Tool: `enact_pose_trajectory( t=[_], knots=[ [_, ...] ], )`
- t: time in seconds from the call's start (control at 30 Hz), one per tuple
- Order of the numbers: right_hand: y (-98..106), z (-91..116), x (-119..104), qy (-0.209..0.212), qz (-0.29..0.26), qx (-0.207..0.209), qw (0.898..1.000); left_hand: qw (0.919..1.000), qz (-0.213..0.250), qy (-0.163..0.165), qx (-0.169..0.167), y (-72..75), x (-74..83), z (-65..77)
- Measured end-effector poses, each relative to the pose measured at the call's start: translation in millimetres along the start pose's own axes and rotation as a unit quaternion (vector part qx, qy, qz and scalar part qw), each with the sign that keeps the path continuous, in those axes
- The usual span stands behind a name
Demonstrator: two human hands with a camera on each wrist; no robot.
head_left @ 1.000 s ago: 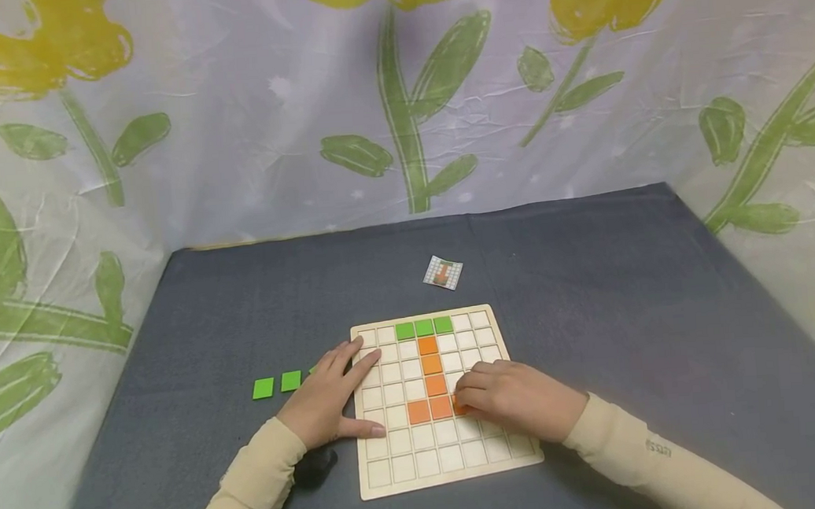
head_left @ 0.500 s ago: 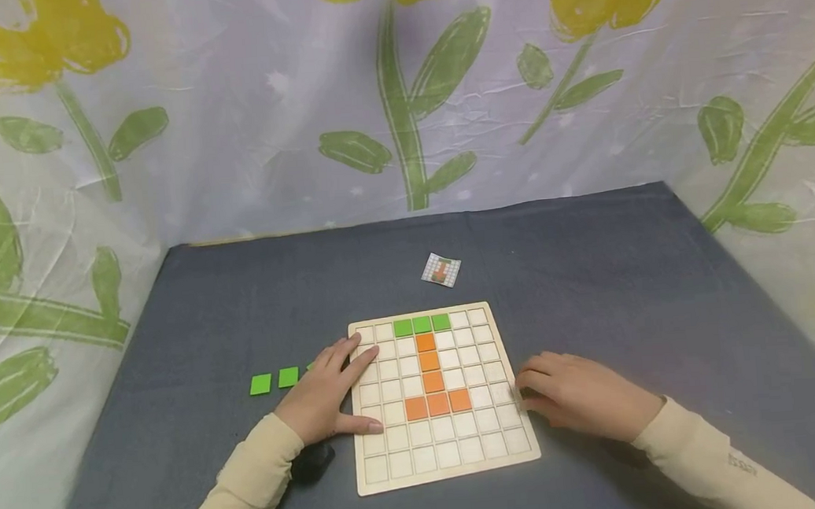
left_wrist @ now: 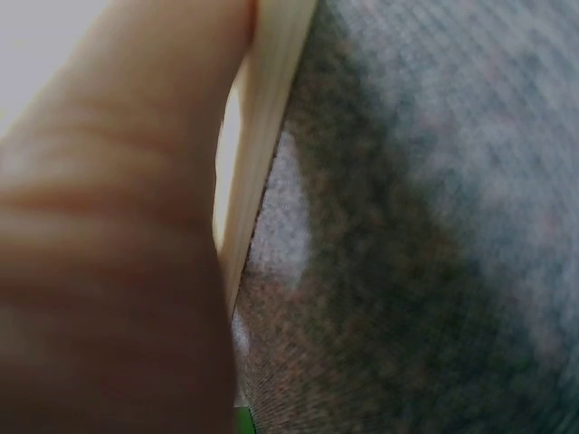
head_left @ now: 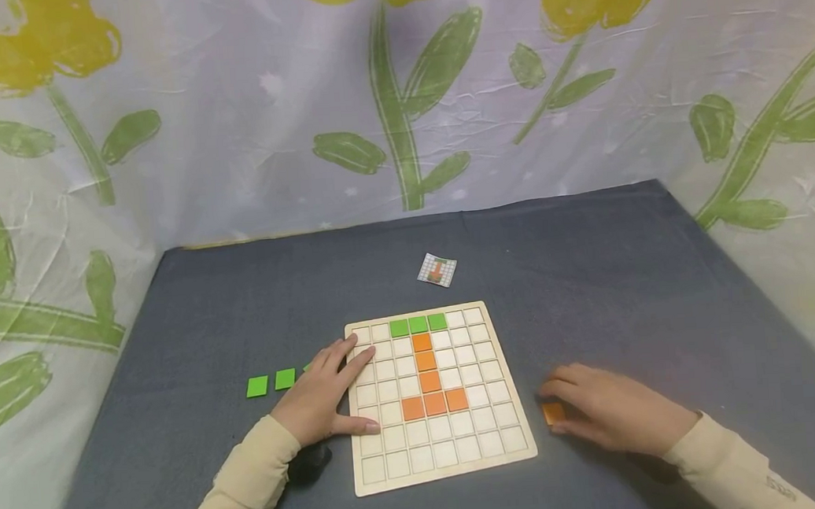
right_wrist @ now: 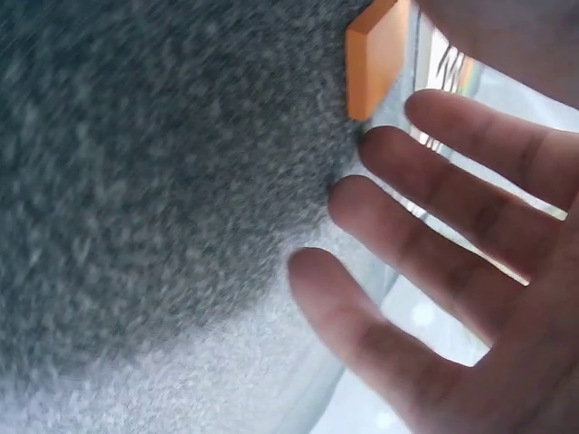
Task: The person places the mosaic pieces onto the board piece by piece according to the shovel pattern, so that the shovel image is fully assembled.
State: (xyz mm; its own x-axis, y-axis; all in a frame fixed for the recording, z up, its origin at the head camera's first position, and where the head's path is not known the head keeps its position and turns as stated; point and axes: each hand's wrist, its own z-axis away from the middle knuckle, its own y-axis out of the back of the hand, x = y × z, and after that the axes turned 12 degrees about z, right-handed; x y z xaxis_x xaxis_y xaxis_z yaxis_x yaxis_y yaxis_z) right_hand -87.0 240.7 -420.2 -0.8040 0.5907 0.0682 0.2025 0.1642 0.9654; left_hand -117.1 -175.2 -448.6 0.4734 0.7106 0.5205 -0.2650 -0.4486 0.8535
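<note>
My left hand [head_left: 318,403] rests with spread fingers on the left edge of a wooden grid board [head_left: 467,448]. In the left wrist view a finger [left_wrist: 118,226] lies along the board's pale edge [left_wrist: 258,154]. To the right of the board, my right hand [head_left: 613,410] is held low over the cloth beside a loose orange square tile [head_left: 553,413]. In the right wrist view its fingers are loosely extended, and the orange tile [right_wrist: 375,59] lies between thumb and fingers with no clear grip. On the board, orange tiles [head_left: 430,381] form an upside-down T below a row of green tiles [head_left: 419,324].
Green square tiles [head_left: 257,386] lie in a row left of the board, one partly hidden by the left hand. A small printed pattern card [head_left: 438,270] lies behind the board. Dark cloth [head_left: 593,273] covers the table, with a flowered curtain [head_left: 243,140] around it.
The right hand has let go of an orange tile at the right end of the board's lower orange row, then moved right, off the board, to the loose orange tile. The left hand stays put.
</note>
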Motion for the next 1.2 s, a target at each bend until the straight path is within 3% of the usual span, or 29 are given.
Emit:
enact_pose_trajectory(
  t=[0.27, 0.53, 0.8, 0.97, 1.2],
  knots=[
    [-4.3, 0.3, 0.3, 0.031, -0.046, 0.03, 0.998, 1.0, 0.0, 0.003, 0.0, -0.2, -0.3, 0.1],
    [-8.0, -5.0, -0.7, 0.023, -0.045, 0.065, 0.997, 1.0, 0.003, -0.002, 0.002, 0.5, -0.5, 0.6],
    [3.0, -22.6, -5.6, -0.003, -0.028, 0.049, 0.998, 1.0, 0.008, -0.001, 0.0, 0.3, -0.4, 0.4],
    [7.3, -36.9, -12.5, 0.004, -0.037, 0.051, 0.998, 0.9999, 0.01, 0.001, -0.003, 0.7, -0.1, 0.1],
    [9.7, -57.1, -23.9, 0.009, -0.046, 0.021, 0.999, 1.0, 0.006, 0.005, -0.004, -0.1, -1.1, 0.9]
  ],
)
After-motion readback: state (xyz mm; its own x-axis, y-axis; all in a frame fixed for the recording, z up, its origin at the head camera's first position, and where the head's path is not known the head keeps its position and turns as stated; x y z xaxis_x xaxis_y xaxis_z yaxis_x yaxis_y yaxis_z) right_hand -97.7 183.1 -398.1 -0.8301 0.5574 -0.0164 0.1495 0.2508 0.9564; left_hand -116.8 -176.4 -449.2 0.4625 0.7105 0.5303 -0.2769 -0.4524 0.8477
